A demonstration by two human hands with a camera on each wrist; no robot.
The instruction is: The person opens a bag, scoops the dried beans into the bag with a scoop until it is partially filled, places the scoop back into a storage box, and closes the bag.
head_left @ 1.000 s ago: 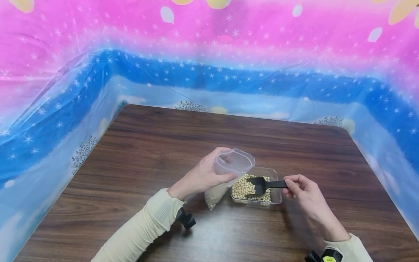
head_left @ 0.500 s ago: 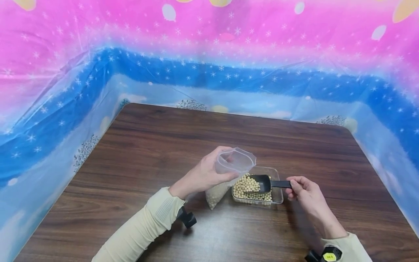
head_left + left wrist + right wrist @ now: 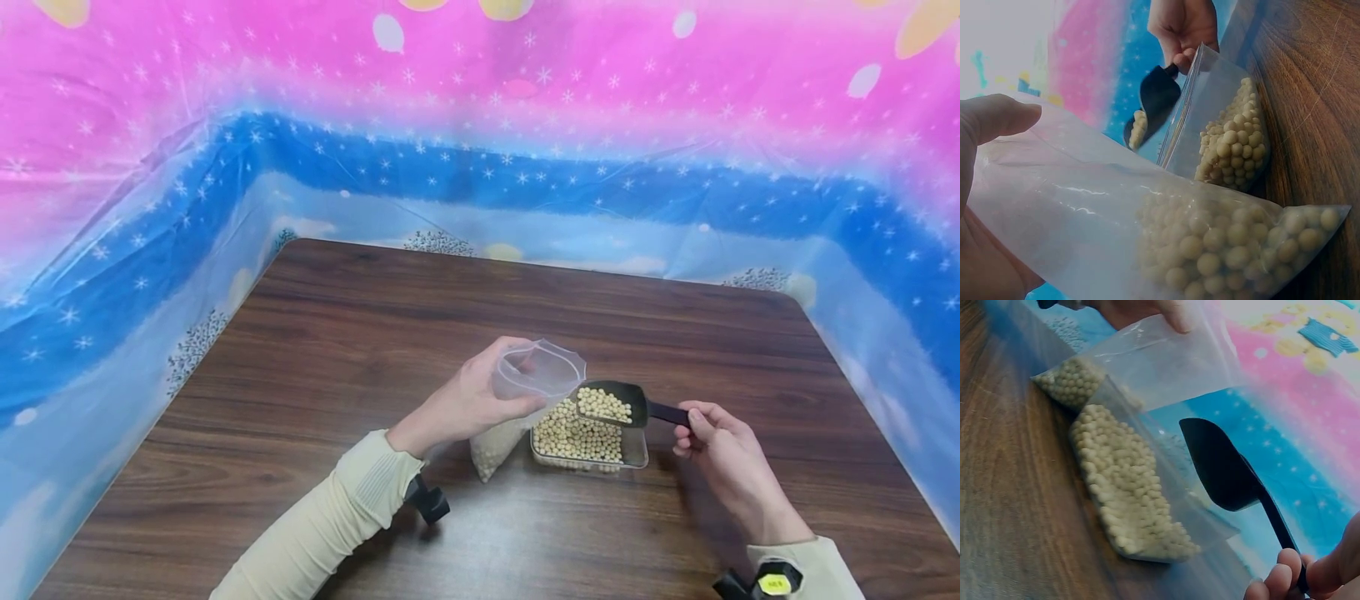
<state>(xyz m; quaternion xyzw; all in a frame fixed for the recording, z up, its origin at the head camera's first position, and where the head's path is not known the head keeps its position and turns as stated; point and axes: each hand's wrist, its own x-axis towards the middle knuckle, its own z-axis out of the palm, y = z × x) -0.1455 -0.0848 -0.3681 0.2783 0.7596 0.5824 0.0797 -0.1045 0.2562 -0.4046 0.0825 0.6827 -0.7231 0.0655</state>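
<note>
My left hand (image 3: pixel 480 387) grips a translucent plastic bag (image 3: pixel 1097 200) near its top, keeping the mouth spread wide. Round pale beans fill the bag's lower end, which reaches down to the table. Pinched by its handle in my right hand (image 3: pixel 727 450) is a black scoop (image 3: pixel 637 402); it carries a heap of beans (image 3: pixel 602 405). The scoop hangs above a clear rectangular container (image 3: pixel 633 454), its front edge close to the bag's mouth. More of the same beans lie inside the container, seen through its wall in the right wrist view.
The container and bag stand side by side on a dark wood-grain table (image 3: pixel 360 333). A pink and blue patterned cloth (image 3: pixel 465 175) surrounds the table's back and sides. Each wrist wears a black device, such as the one by the left sleeve (image 3: pixel 360 479).
The scoop has risen out of the beans in the container, loaded, and my right hand has moved slightly right. My left hand and the bag have stayed in place.
</note>
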